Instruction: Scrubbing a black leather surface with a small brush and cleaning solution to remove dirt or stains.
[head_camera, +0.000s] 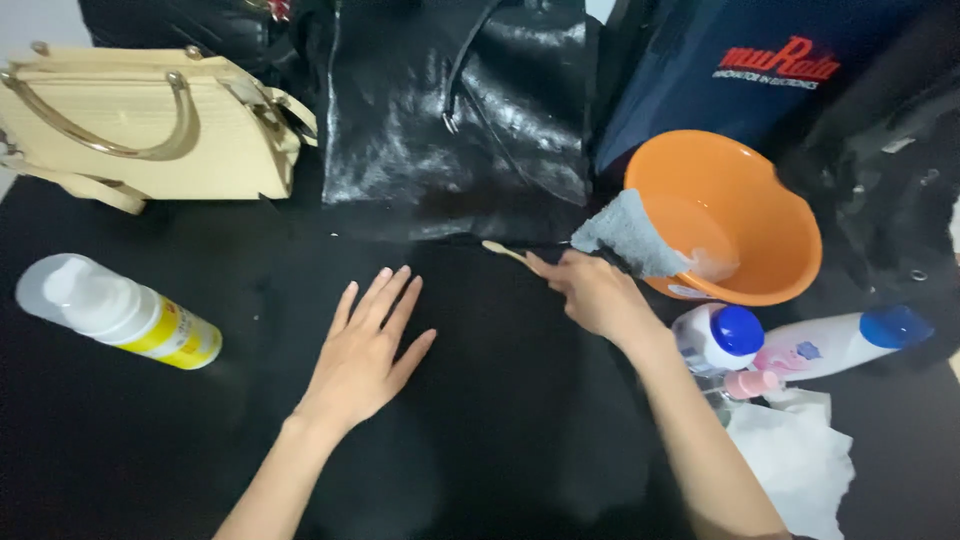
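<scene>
My left hand lies flat, fingers spread, on a black surface in front of me. My right hand grips a pale wooden-handled brush whose tip points left, near the lower edge of a shiny black leather bag. A grey cloth hangs over the rim of an orange basin just right of that hand.
A cream handbag stands at the back left. A white and yellow spray can lies on its side at left. Two white bottles with blue caps, a small pink item and white tissue sit at right. A navy bag stands behind the basin.
</scene>
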